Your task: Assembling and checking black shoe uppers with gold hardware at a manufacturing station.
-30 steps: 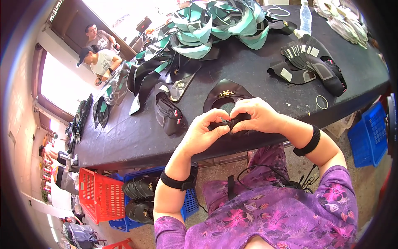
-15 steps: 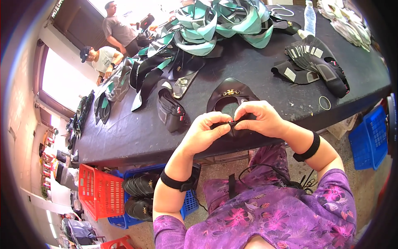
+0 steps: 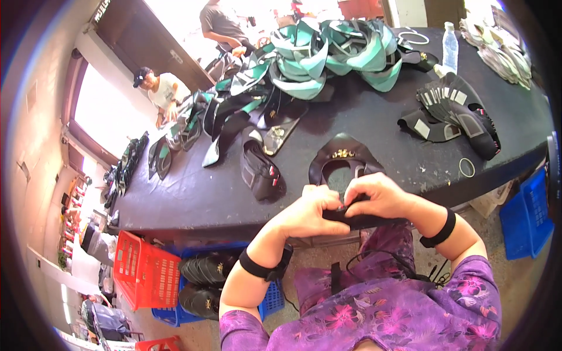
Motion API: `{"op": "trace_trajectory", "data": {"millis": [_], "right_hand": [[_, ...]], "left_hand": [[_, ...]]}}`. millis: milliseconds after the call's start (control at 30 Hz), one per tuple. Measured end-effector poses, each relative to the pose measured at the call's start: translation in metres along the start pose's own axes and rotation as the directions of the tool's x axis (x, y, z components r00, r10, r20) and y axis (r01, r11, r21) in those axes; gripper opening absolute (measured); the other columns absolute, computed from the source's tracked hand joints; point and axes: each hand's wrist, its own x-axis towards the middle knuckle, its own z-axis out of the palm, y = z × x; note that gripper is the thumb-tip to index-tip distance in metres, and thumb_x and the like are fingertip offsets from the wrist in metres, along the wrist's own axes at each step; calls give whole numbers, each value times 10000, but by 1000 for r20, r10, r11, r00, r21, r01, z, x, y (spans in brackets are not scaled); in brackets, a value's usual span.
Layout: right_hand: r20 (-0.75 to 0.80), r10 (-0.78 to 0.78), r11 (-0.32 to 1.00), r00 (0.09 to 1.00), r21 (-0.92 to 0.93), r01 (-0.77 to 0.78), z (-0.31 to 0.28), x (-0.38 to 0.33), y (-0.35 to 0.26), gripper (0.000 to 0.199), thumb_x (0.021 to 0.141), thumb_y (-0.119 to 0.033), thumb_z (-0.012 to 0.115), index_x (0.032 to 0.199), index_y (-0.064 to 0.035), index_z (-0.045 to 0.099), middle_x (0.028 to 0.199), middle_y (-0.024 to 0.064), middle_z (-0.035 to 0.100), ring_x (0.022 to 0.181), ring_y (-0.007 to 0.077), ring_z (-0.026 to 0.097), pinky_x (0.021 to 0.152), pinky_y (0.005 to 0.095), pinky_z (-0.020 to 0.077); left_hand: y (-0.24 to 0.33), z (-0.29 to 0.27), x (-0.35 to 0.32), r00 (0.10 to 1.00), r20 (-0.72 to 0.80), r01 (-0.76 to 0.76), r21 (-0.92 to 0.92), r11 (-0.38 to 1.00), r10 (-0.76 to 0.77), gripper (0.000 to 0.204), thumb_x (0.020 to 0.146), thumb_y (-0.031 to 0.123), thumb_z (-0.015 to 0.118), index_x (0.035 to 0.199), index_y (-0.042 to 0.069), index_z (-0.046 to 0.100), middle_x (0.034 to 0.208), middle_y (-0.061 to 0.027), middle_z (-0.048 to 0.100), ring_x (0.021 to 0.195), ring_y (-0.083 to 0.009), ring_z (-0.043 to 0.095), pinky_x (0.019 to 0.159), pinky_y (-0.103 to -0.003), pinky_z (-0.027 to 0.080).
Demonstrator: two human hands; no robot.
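A black shoe upper [image 3: 325, 161] with a gold-coloured ornament across its front lies at the near table edge, toe pointing away from me. My left hand [image 3: 309, 213] grips its back edge, thumb stretched along the near side and fingers over the rim. Against the same edge, my right hand [image 3: 377, 198] pinches with bent index finger and thumb. The fingers hide most of the heel part. Left of the upper sits a bundle of folded dark shoe pieces [image 3: 257, 164] with a small red and white tab.
A fanned stack of dark shoe pieces [image 3: 451, 111] lies right, beside a white ring [image 3: 466, 168]. Teal and black uppers [image 3: 298, 61] pile up at the back, near a plastic bottle [image 3: 449, 50]. A red basket [image 3: 137, 269] stands below left. Two people work beyond the table.
The view has shifted, so the table appears lower and further right. My left thumb has moved away from its fingertips and stretches further along the upper; my right hand stays pinched there.
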Motion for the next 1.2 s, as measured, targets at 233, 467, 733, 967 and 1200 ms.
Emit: {"op": "trace_trajectory", "data": {"millis": [233, 467, 733, 967, 1200], "right_hand": [[66, -122, 989, 990, -82, 127, 9, -2, -4, 196, 700, -172, 670, 822, -63, 562, 758, 83, 587, 726, 249, 585, 643, 325, 456], [45, -232, 955, 972, -181, 237, 12, -7, -1, 213, 710, -206, 657, 850, -83, 554, 769, 70, 581, 740, 257, 574, 645, 347, 453], [-145, -249, 862, 958, -483, 151, -2, -26, -16, 352, 701, -257, 660, 989, -107, 525, 1147, 90, 429, 1055, 270, 419, 884, 396, 335], [-274, 401, 915, 874, 170, -366, 10, -82, -8, 194, 803, -92, 579, 980, -34, 526, 913, 65, 560, 786, 171, 570, 704, 283, 460], [36, 566, 61, 824, 994, -85, 41, -75, 15, 257, 897, -160, 449, 1117, -30, 469, 1071, 101, 561, 982, 196, 548, 863, 336, 427]], "left_hand": [[2, 4, 5, 985, 170, 7, 190, 982, -40, 324, 640, 376, 693, 705, 67, 621, 806, -39, 548, 888, -235, 428, 833, -368, 271], [5, 6, 3, 961, 243, 99, 149, 984, -134, 319, 689, 325, 666, 851, 53, 633, 952, -128, 561, 1015, -247, 461, 984, -437, 182], [0, 17, -13, 962, 170, 221, -18, 975, -215, 257, 695, 239, 670, 850, 41, 618, 861, -75, 571, 951, -214, 503, 1000, -434, 181], [2, 17, -26, 939, -71, 323, -163, 932, -338, 264, 672, 247, 706, 839, 58, 629, 844, -66, 587, 960, -240, 474, 866, -358, 336], [9, 22, -33, 994, -55, 79, -243, 967, -95, 265, 715, 215, 677, 921, 66, 602, 855, -34, 569, 914, -165, 507, 997, -405, 186]]}}
